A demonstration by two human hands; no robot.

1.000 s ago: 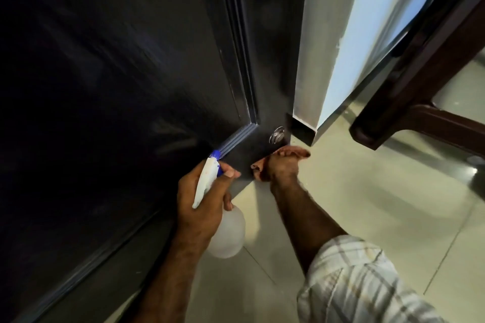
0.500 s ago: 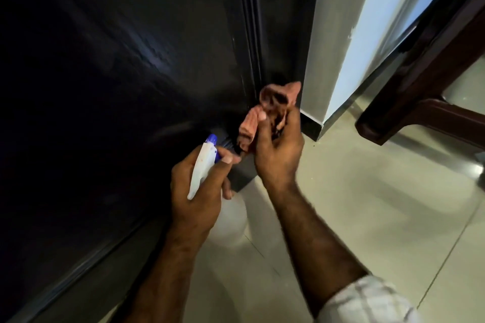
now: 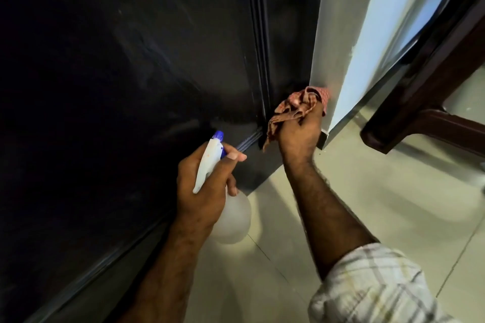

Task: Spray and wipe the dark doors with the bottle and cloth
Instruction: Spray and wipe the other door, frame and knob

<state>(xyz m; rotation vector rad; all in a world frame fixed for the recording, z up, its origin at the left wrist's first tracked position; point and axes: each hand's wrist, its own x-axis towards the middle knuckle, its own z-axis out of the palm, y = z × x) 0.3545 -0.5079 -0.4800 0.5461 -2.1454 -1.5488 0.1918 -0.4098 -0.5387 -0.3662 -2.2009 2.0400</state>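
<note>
The dark door (image 3: 126,65) fills the left and middle of the view, its raised moulding running down to the lower right corner. My left hand (image 3: 202,183) grips a white spray bottle (image 3: 233,217) with a blue nozzle, pointed at the door's lower panel. My right hand (image 3: 299,134) holds a crumpled reddish cloth (image 3: 294,107) against the door's right edge, close to the wall corner.
A white wall corner (image 3: 338,60) with a dark skirting stands right of the door. A dark wooden furniture leg (image 3: 409,123) rests on the pale tiled floor (image 3: 380,204) at the right.
My right hand has lifted from the door's bottom corner, bunched the cloth, and moved it right to the door's edge by the wall. The left hand keeps the bottle near the same spot.
</note>
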